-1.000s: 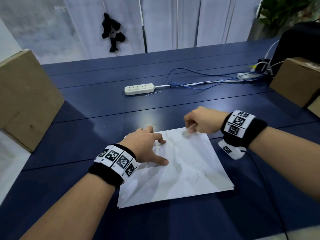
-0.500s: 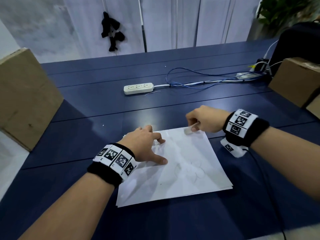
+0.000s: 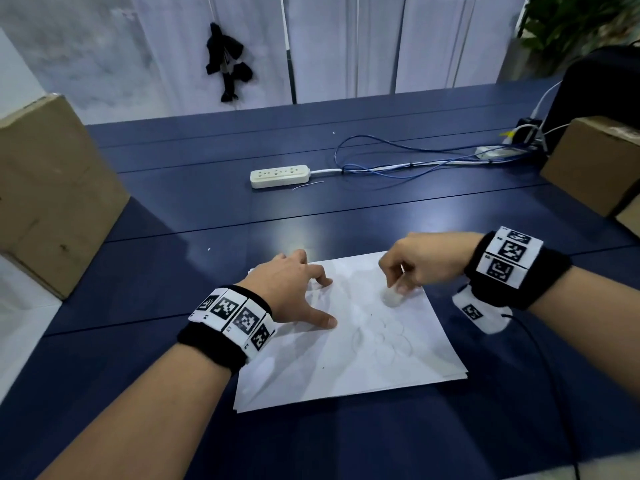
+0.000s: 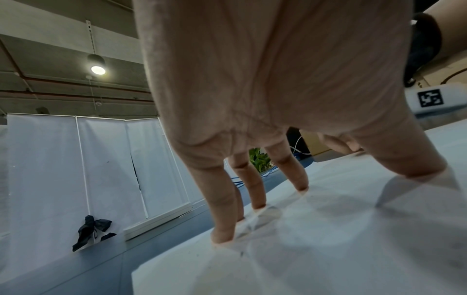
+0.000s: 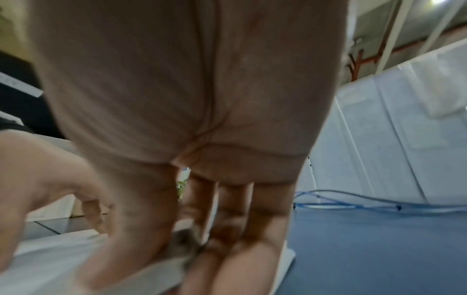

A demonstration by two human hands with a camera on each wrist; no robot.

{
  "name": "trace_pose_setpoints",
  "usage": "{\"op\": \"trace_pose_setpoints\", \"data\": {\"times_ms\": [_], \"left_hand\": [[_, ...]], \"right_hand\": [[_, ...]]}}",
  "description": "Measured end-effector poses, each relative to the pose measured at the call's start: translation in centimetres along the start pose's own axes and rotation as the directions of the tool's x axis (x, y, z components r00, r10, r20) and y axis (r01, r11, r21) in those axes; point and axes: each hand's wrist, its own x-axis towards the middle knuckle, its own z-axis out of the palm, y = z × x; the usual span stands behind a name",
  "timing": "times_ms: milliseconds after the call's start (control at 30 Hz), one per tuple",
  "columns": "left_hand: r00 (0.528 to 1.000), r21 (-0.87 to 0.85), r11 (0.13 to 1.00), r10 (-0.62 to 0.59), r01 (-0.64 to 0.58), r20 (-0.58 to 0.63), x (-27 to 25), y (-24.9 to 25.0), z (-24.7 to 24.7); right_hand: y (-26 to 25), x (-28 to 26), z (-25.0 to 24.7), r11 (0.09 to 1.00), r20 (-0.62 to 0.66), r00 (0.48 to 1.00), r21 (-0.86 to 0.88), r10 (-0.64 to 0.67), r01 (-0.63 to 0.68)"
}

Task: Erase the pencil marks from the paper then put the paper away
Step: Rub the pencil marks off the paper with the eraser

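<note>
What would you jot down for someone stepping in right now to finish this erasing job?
Left hand: fingers spread, pressing the paper flat on the blue table.
Right hand: pinches a small white eraser, its tip on the paper's far half.
Done: erasing is under way.
Left: faint pencil marks, looping outlines, remain near the sheet's middle. Rub those out, then put the paper away; it lies on a thin stack of sheets.

White paper (image 3: 363,368) with faint grey pencil loops lies on the navy surface (image 3: 381,216); wristbands (image 3: 235,320) black, checkered black-and-white tags.
</note>
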Motion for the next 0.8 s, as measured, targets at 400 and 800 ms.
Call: {"op": "trace_pose_setpoints", "data": {"times_ms": [400, 800], "left_hand": [[1.0, -0.016, 1.0, -0.001, 0.001, -0.006, 0.1, 0.0, 0.1], [1.0, -0.011, 1.0, 0.01, -0.01, -0.013, 0.0, 0.0, 0.1]], "right_hand": [[-0.1, 0.9, -0.3, 1.0, -0.028, 1.0, -0.03, 0.006, -0.007], [-0.9, 0.8, 0.4, 0.999, 0.022, 0.999, 0.02, -0.031, 0.031]]}}
